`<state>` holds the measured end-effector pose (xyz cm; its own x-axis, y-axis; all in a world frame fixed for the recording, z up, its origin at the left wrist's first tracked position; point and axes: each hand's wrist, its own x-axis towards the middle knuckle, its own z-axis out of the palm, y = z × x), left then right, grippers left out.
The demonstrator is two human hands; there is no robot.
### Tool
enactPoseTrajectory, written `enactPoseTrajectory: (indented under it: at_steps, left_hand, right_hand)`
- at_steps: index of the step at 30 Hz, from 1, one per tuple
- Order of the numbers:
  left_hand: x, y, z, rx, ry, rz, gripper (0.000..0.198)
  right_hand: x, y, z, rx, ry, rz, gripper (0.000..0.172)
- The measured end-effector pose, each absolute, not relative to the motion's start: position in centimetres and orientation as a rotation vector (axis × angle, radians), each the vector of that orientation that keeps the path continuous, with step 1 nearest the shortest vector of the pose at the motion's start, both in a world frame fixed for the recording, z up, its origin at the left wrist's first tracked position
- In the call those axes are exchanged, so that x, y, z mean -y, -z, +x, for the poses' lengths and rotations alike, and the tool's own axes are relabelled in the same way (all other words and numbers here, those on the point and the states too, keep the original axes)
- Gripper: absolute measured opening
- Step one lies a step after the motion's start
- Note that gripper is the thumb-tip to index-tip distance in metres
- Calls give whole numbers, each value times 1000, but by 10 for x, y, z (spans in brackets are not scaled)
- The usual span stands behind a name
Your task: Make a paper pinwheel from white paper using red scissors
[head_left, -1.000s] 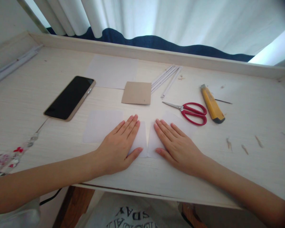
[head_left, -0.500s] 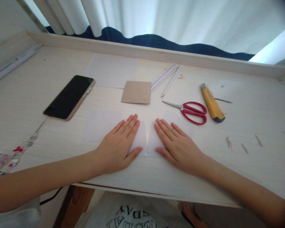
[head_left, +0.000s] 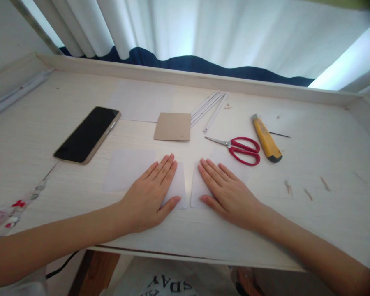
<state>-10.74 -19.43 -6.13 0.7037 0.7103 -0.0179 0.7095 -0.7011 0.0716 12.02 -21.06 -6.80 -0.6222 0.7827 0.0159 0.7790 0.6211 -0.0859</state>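
My left hand [head_left: 151, 193] lies flat, fingers stretched out together and thumb apart, on a piece of white paper [head_left: 179, 185]. Mirroring it, my right hand [head_left: 226, 187] rests flat on another piece of white paper [head_left: 196, 191]. A narrow strip of desk shows between the two papers' edges. White paper [head_left: 123, 168] also extends to the left of my left hand; whether it joins the piece under the palm is hidden. Beyond my right hand lie red-handled scissors [head_left: 243, 151], their blades pointing left.
A brown cardboard square [head_left: 172, 126] sits beyond my hands, beside thin white paper strips [head_left: 208, 107] and a white sheet [head_left: 142, 98]. To the left is a phone [head_left: 88, 135] with a beaded strap [head_left: 18, 203]. A yellow utility knife [head_left: 267, 139] and small scraps [head_left: 308, 194] lie right.
Both hands stay flat on the papers, and the gap between the paper edges has widened, most at the near end. The whole view has shifted slightly.
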Motion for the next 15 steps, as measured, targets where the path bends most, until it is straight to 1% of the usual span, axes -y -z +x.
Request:
enactPoseTrajectory:
  at_steps: [8, 15]
  left_hand:
    - [186, 55, -110, -1150, -52, 2911, 75]
    - [167, 45, -110, -1147, -133, 2961, 87]
  right_hand:
    - [201, 59, 122, 2685, -14, -1173, 67]
    - [197, 54, 127, 2647, -17, -1140, 71]
